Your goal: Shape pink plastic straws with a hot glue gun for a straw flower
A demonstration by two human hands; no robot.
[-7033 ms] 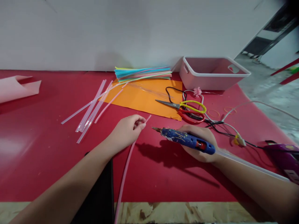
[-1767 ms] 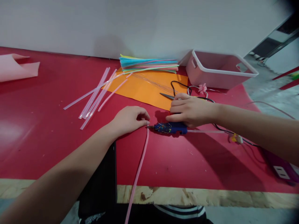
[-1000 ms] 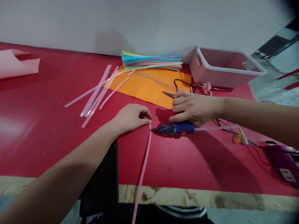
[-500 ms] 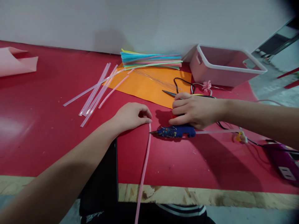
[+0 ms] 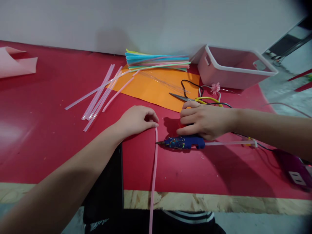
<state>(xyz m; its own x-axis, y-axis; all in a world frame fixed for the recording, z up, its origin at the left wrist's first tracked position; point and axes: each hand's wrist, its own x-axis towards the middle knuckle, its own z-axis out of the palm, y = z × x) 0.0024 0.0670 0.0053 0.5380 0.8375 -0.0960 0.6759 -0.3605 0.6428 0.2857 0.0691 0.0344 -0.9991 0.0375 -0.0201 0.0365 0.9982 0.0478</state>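
Note:
Between thumb and fingertips, my left hand (image 5: pixel 140 120) pinches the upper end of a pink pipe cleaner (image 5: pixel 155 165), which runs down over the table's front edge. My right hand (image 5: pixel 197 118) is closed around the grip of a blue hot glue gun (image 5: pixel 184 142), its red trigger partly hidden under the fingers. The nozzle points left and meets the pipe cleaner a little below my left fingertips; whether it presses on it I cannot tell. A clear glue stick (image 5: pixel 226 143) sticks out of the gun's back end. Scissors (image 5: pixel 180 97) with yellow handles lie just beyond my right hand.
Several glue sticks (image 5: pixel 97 97) lie at the left. A bundle of coloured pipe cleaners (image 5: pixel 156 60) rests on orange paper (image 5: pixel 151 89) by the wall. A pink bin (image 5: pixel 234 76), a small pink flower (image 5: pixel 215 88) and a purple power strip (image 5: pixel 292 169) are at the right.
The glue gun has shifted slightly down along the pipe cleaner, with my right hand on it. The pipe cleaner's lower end has swung a little to the right. My left hand keeps its pinch.

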